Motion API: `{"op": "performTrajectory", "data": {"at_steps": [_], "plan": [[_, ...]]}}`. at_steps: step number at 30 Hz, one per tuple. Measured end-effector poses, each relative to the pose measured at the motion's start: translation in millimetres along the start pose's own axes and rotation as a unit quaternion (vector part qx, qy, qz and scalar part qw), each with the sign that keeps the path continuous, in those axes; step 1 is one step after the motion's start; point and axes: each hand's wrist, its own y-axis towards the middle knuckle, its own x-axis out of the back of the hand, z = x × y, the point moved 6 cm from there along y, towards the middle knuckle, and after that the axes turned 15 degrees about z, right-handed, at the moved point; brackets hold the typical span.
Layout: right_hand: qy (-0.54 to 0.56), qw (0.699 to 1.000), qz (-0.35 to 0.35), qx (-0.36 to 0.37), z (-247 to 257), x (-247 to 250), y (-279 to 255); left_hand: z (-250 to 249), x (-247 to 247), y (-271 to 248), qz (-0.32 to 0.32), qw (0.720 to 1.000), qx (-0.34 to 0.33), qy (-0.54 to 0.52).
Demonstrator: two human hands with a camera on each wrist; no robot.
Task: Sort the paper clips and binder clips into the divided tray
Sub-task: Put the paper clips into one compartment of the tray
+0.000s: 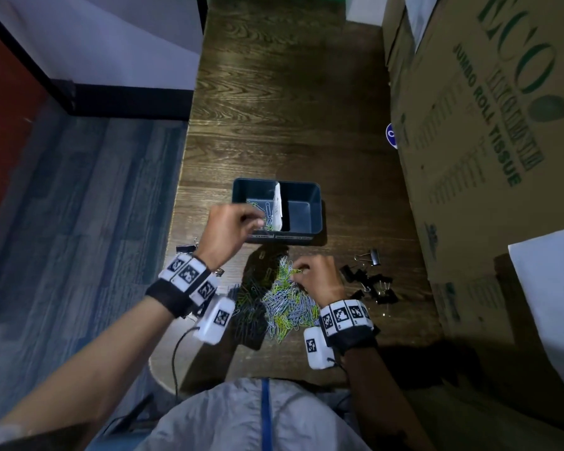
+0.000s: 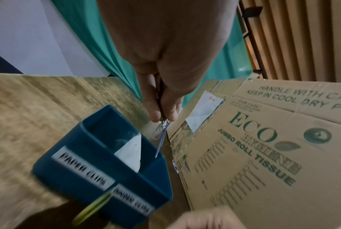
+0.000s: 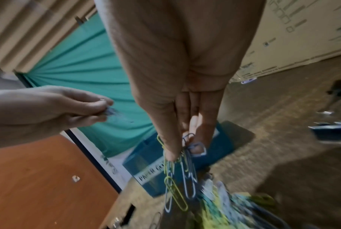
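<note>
The heap of grey-blue and lime-green wire paper clips [image 1: 282, 307] lies on the dark wood-grain tabletop [image 1: 290, 109], just on the near side of the dark blue plastic divided tray [image 1: 316, 206]. A few clips already lie in the tray's left compartment, beside its white paper divider [image 1: 278, 203]; the right compartment looks bare.

The left hand [image 1: 230, 231] is over the tray's near-left corner, its fingers [image 2: 153, 108] pinching a small bunch of clips that dangle downward with their long axes roughly vertical. The drop likely calls only for letting go once they hang to the left of the divider. This hand is the nearer to the tray.

The right hand [image 1: 316, 278] is down on the heap, fingers [image 3: 170, 144] pressed together around a hanging tangle of green and blue clips.

The black metal binder clips [image 1: 370, 281] lie scattered right of the heap, with another [image 1: 186, 249] by the left wrist. A large printed cardboard carton [image 1: 485, 125] stands along the right side.
</note>
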Motion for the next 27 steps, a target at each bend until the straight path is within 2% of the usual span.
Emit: {"op": "performTrajectory", "data": {"at_steps": [5, 10, 14, 16, 19, 22, 24, 27], "plan": [[0.002, 0.998, -0.028, 0.060, 28.1, 20.2, -3.6, 11.2, 20.3, 47.6, -0.036, 0.998, 0.053, -0.021], [0.015, 0.992, -0.077, 0.099, 67.7, 52.9, 1.0, 31.3, -2.2, 59.3, 0.063, 0.994, 0.090, 0.024], [0.003, 0.982, -0.131, 0.136, 102.6, 79.1, 19.0, 43.1, 2.8, 23.9, -0.021, 0.994, 0.109, 0.017], [-0.007, 0.980, -0.148, 0.136, 115.9, 85.2, 32.1, 54.5, -3.9, 1.8, -0.031, 0.990, 0.138, 0.028], [-0.013, 0.986, -0.118, 0.121, 127.9, 83.0, 53.6, 82.0, -23.5, -22.7, 0.015, 0.985, 0.162, 0.050], [-0.026, 0.988, -0.087, 0.122, 130.4, 77.6, 63.2, 98.3, -39.6, -37.1, 0.089, 0.976, 0.153, 0.131], [-0.027, 0.987, -0.090, 0.129, 125.2, 73.5, 59.5, 101.6, -54.8, -44.3, 0.165, 0.948, 0.147, 0.229], [-0.034, 0.986, -0.092, 0.135, 105.1, 54.8, 49.4, 106.2, -81.4, -53.3, 0.248, 0.891, 0.147, 0.351]]}}
